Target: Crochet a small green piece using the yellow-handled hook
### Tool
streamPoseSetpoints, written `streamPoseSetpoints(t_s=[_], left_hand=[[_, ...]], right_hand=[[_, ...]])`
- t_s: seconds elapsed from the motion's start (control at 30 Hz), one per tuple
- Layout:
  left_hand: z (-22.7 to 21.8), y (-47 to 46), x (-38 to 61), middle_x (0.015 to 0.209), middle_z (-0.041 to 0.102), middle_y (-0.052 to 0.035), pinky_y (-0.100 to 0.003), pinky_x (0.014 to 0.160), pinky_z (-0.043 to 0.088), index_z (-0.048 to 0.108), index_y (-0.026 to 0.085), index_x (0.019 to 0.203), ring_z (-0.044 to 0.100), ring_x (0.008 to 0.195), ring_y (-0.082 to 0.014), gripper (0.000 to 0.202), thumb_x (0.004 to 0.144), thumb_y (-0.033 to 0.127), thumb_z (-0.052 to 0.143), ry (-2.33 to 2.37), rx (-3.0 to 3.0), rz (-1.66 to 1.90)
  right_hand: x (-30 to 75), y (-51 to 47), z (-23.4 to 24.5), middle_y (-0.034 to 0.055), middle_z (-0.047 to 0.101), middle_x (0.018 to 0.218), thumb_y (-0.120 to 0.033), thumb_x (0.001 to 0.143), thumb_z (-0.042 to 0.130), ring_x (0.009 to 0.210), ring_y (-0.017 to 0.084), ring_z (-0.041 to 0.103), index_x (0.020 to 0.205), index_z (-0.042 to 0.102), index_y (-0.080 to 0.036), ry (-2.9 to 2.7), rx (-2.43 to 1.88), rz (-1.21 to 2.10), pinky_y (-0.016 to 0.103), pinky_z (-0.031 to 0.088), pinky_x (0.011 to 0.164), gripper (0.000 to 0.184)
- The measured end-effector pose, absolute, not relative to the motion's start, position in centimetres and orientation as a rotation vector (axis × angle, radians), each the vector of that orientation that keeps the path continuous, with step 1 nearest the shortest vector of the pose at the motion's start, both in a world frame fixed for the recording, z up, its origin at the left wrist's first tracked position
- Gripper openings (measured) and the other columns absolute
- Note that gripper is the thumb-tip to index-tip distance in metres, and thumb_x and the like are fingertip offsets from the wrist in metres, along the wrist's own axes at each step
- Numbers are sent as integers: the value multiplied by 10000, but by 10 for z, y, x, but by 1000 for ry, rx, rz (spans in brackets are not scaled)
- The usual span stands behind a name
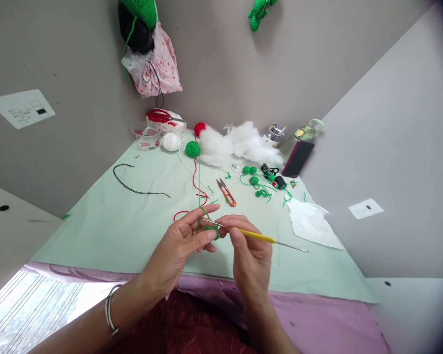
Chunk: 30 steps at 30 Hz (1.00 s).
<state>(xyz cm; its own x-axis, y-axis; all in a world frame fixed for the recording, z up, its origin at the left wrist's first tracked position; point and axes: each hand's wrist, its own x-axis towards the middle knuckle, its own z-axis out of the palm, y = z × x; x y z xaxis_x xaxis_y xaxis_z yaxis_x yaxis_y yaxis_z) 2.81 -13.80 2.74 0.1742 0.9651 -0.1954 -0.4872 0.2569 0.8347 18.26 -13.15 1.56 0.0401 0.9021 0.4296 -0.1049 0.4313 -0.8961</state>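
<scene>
Head view shows the left hand (177, 248) with its grip pinching a small green crochet piece (214, 231) between thumb and fingers, above the near part of the pale green tabletop (96, 236). The piece looks bright green and loopy, partly hidden by the fingers. Just beside it, the right hand's (253, 255) grip pinches the yellow handle of a thin metal hook (257, 236), its tip near the piece. Beyond lie orange snips (233, 200), then a round green yarn ball (192, 149) and fluffy white stuffing (239, 142).
</scene>
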Motion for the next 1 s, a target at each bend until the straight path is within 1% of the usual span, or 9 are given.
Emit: streamPoseSetpoints(t_s=[0.1, 0.17, 0.27, 0.37, 0.47, 0.63, 0.77, 0.87, 1.0], left_hand=[[28, -140, 27, 984, 679, -9, -251, 745, 532, 832, 328, 1243, 556, 742, -109, 388, 855, 321, 858, 842, 736, 1162], [29, -140, 27, 1025, 697, -25, -265, 760, 545, 828, 311, 1247, 578, 780, -127, 379, 868, 318, 845, 851, 754, 1161], [31, -139, 26, 1075, 710, -54, -273, 769, 560, 828, 280, 1244, 615, 902, -177, 391, 856, 312, 854, 870, 765, 1168], [33, -140, 26, 1086, 701, -63, -278, 743, 573, 848, 258, 1189, 604, 915, -191, 372, 820, 294, 870, 878, 771, 1200], [34, -142, 26, 1038, 683, -50, -284, 741, 585, 854, 259, 1168, 592, 884, -183, 344, 824, 281, 857, 899, 809, 1228], [35, -142, 26, 920, 652, -11, -293, 793, 576, 830, 266, 1219, 603, 815, -160, 377, 843, 258, 848, 970, 913, 1264], [33, -143, 27, 838, 644, 9, -273, 765, 531, 819, 258, 1225, 604, 779, -150, 381, 847, 250, 858, 994, 936, 1267], [31, -145, 30, 825, 637, 17, -256, 745, 519, 825, 256, 1207, 598, 774, -142, 416, 800, 249, 909, 944, 854, 1288], [29, -142, 29, 781, 621, 24, -239, 690, 512, 811, 241, 1262, 553, 687, -113, 502, 781, 306, 936, 796, 619, 1155]], right_hand=[[184, -130, 15, 35, 784, 936, -294, 1023, 684, 758, 145, 678, 989, 835, -264, -1191, -805, 1006, 301, 566, 727, 157], [186, -129, 16, 38, 780, 901, -333, 1015, 695, 715, 142, 689, 949, 827, -239, -1134, -781, 1055, 296, 582, 698, 175], [188, -128, 19, 41, 775, 876, -345, 1029, 669, 691, 141, 699, 920, 803, -216, -1131, -750, 1050, 296, 601, 686, 216], [190, -131, 21, 50, 780, 897, -325, 1067, 600, 719, 150, 710, 936, 783, -212, -1214, -778, 987, 306, 607, 703, 252], [192, -136, 22, 46, 779, 924, -274, 1088, 549, 761, 156, 710, 981, 777, -225, -1350, -819, 861, 316, 600, 733, 257], [194, -144, 22, 48, 785, 979, -138, 1071, 510, 882, 178, 726, 1070, 744, -243, -1566, -825, 591, 331, 599, 785, 256], [192, -146, 15, 68, 790, 1007, -109, 1054, 506, 937, 205, 747, 1149, 717, -248, -1694, -781, 396, 360, 626, 789, 270], [190, -145, 5, 89, 789, 1064, -122, 1039, 545, 918, 214, 761, 1238, 715, -268, -1793, -786, 209, 363, 646, 739, 300], [185, -145, -5, 104, 771, 1163, -94, 986, 636, 1002, 248, 759, 1334, 727, -326, -1825, -832, -46, 394, 659, 765, 427]])
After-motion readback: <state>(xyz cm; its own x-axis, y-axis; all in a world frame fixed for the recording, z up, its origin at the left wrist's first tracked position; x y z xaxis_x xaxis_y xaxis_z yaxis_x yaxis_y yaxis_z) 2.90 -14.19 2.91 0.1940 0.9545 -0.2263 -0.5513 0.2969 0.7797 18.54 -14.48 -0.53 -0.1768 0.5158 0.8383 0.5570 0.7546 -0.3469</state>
